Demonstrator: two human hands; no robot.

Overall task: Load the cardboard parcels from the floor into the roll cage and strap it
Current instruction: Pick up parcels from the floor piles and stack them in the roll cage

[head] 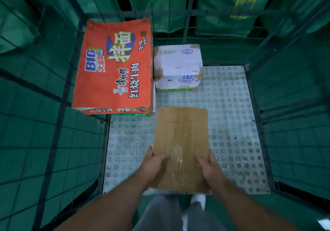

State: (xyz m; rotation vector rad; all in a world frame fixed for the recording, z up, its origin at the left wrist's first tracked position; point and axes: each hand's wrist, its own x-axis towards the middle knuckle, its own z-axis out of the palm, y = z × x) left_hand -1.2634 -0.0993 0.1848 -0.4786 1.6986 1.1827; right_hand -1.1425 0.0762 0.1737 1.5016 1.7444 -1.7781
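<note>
A plain brown cardboard parcel (181,141) with clear tape along its top is held above the studded metal floor (230,127) of the roll cage. My left hand (151,166) grips its near left edge, thumb on top. My right hand (211,170) grips its near right edge the same way. Inside the cage, a big red printed carton (114,66) stands at the back left. A smaller white carton (178,68) sits beside it at the back middle.
Green mesh walls (46,123) close the cage on the left, right (292,116) and back. The near side is open, where my legs and a white shoe (198,199) show. The cage floor's right half and near left corner are bare.
</note>
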